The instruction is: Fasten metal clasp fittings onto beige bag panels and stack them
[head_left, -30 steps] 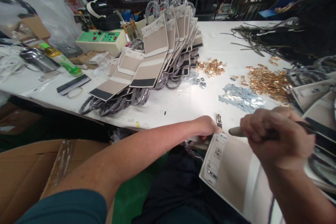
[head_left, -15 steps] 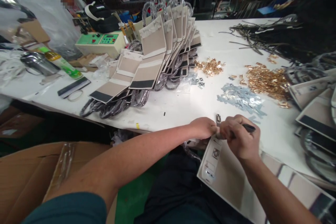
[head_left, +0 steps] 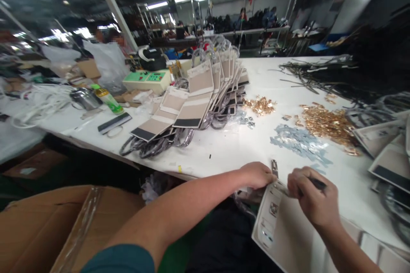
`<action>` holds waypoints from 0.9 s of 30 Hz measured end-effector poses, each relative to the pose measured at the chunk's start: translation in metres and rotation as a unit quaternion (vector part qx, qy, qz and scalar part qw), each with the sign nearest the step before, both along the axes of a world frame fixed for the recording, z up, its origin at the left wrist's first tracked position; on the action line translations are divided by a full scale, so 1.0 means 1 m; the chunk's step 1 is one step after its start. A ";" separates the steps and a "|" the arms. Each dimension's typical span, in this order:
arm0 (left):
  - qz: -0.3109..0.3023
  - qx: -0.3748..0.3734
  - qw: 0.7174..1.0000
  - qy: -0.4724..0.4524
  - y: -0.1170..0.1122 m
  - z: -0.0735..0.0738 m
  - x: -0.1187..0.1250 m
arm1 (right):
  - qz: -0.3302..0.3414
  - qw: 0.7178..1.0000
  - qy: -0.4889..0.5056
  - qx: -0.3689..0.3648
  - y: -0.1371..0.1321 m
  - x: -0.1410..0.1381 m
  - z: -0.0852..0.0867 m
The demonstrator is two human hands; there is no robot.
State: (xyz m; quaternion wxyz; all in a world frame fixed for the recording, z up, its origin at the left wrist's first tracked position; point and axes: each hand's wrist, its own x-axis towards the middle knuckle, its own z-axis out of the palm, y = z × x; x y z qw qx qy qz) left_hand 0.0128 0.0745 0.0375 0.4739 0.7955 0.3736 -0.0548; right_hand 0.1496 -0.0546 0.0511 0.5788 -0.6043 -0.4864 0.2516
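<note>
A beige and white card piece (head_left: 288, 230) with small metal fittings along its near edge lies at the table's front edge. My left hand (head_left: 256, 175) is closed on the card's top corner, pressing it down beside a small metal clasp (head_left: 274, 167). My right hand (head_left: 312, 198) is closed round a dark slim tool (head_left: 317, 183), whose tip rests on the card's top edge right next to my left hand.
A stack of similar card pieces with black handles (head_left: 192, 102) stands mid-table. Gold fittings (head_left: 326, 121) and silver fittings (head_left: 299, 143) lie in piles to the right. A green control box (head_left: 147, 80), a bottle (head_left: 107, 98) and an open cardboard box (head_left: 48, 226) are left.
My right hand swung in from the right with the tool and now rests at the card's top edge beside my left hand. The camera has tilted upward.
</note>
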 end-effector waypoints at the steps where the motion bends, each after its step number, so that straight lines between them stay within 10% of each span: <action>1: 0.004 0.004 1.000 0.012 -0.002 0.001 -0.002 | 0.000 0.999 -0.025 -0.028 -0.007 0.003 -0.001; 8: -0.001 0.133 0.991 -0.001 -0.024 0.016 -0.019 | -0.006 0.967 -0.222 -0.122 -0.050 0.030 -0.010; 14: -0.123 0.322 0.933 -0.104 -0.059 0.074 -0.032 | -0.070 0.942 -0.316 -0.085 -0.105 0.079 -0.027; 20: -0.232 0.518 0.799 -0.201 -0.083 0.135 -0.025 | -0.068 0.926 -0.355 -0.112 -0.168 0.092 0.027; 27: -0.074 0.564 0.698 -0.434 -0.116 0.180 -0.028 | -0.132 0.953 -0.267 -0.063 -0.216 0.123 0.065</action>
